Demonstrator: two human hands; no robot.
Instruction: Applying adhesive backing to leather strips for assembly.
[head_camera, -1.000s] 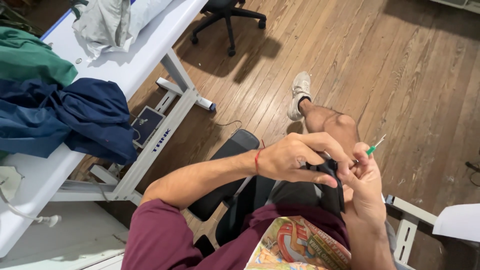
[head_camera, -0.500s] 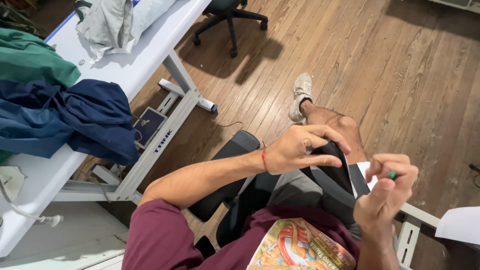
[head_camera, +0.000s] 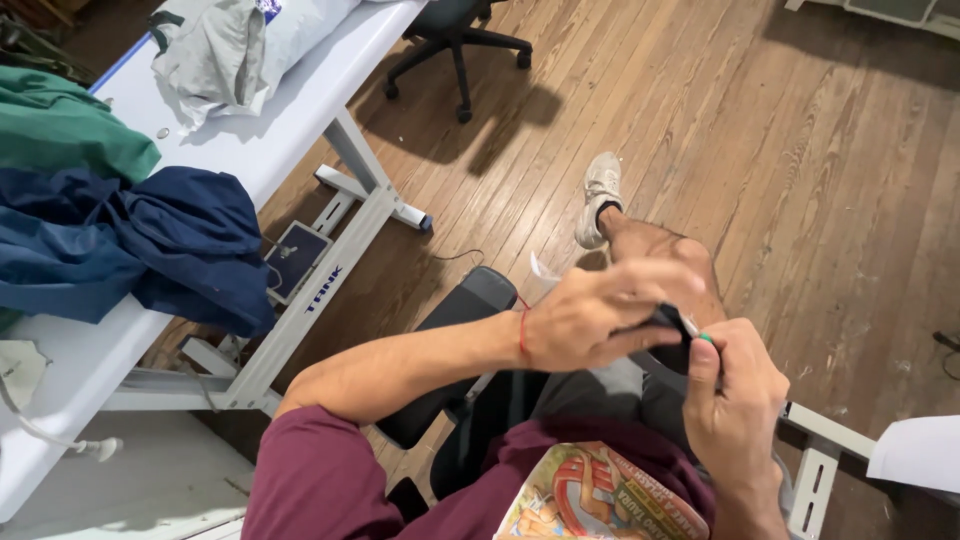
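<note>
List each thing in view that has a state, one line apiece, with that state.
Left hand: closed on the dark fabric.
Right hand: pinching a green-tipped tool at the fabric.
Dark fabric: bunched between both hands.
Green-tipped tool: upright, mostly hidden.
Navy garment: crumpled, draped over the table edge.
Green garment: heaped on the white table.
Office chair: unoccupied.

Clothes (head_camera: 120, 250) on table (head_camera: 300, 110) at left, chair (head_camera: 455, 35) behind, hands over lap

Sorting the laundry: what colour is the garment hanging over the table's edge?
Dark navy blue garment; head view.
</note>
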